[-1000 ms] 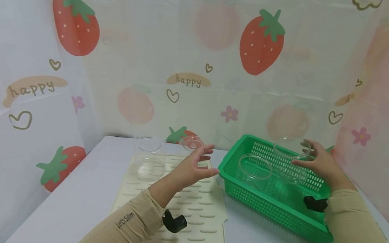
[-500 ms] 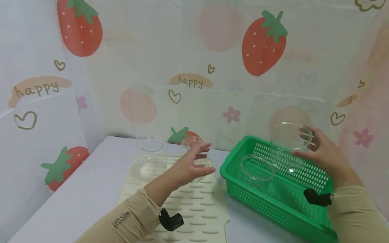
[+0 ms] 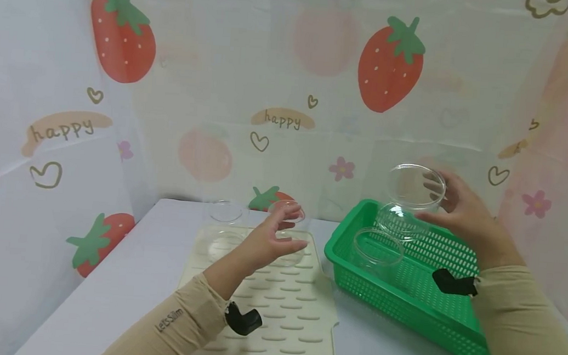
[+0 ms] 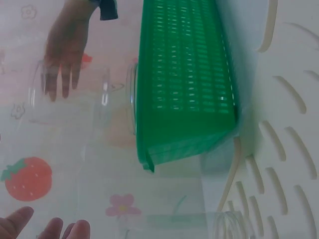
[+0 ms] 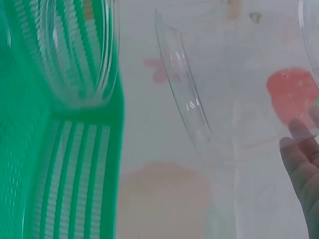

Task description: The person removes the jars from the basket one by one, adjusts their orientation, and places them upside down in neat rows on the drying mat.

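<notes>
Green basket (image 3: pixel 403 312), right of frame, contains one clear jar (image 3: pixel 377 253); right hand (image 3: pixel 474 221) grasps another jar (image 3: pixel 408 200) above it, left hand (image 3: pixel 261 244) empty, two jars (image 3: pixel 225 234), apparently done, centre-left on mat (image 3: pixel 284 320).

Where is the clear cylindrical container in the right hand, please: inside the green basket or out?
Out: the left wrist view shows the clear cylindrical container in the right hand above the green basket, with a gap between.

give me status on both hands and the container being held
Right hand grips clear container, raised above rim of green basket. Left hand holds nothing, above cream mat. Possible obstacle: second container inside basket.
</notes>
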`<state>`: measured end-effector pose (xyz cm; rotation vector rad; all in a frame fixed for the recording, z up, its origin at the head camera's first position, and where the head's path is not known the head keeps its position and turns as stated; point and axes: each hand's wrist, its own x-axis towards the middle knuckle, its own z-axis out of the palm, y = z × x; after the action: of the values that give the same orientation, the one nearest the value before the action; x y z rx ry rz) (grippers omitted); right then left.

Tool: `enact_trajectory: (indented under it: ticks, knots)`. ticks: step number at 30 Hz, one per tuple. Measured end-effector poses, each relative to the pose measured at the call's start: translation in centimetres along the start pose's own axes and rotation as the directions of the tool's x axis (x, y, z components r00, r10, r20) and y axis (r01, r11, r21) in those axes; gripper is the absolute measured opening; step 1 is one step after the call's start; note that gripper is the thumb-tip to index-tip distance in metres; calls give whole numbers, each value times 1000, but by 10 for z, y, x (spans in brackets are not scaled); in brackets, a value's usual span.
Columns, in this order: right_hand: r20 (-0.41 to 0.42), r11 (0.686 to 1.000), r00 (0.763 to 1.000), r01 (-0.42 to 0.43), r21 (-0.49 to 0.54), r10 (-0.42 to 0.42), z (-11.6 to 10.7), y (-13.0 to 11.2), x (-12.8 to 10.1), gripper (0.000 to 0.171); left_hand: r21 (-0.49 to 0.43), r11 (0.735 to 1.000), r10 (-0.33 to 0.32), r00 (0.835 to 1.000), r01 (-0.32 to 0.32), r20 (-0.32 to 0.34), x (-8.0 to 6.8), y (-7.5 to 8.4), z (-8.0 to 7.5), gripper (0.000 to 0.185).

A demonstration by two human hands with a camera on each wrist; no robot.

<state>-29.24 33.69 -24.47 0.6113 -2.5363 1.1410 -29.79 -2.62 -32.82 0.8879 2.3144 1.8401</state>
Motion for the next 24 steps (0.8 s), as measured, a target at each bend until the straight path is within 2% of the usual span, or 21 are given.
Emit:
enact_trajectory:
  ticks: [5, 10, 16, 24]
  knots:
    - [-15, 983, 993, 116, 145, -115, 17, -8, 3, 83, 11, 1000, -5, 1000, 5, -10, -5, 2, -6, 69]
    - [-18, 929, 981, 191, 317, -195, 37, -16, 4, 82, 17, 1000, -22, 999, 23, -24, -11, 5, -13, 72]
    - [4, 860, 970, 214, 463, -244, 63, -22, 6, 78, 9, 999, -32, 999, 32, -33, -19, 3, -23, 72]
    - [30, 770, 949, 237, 592, -315, 98, -26, 3, 78, 6, 999, -49, 997, 49, -53, -34, 2, -36, 73]
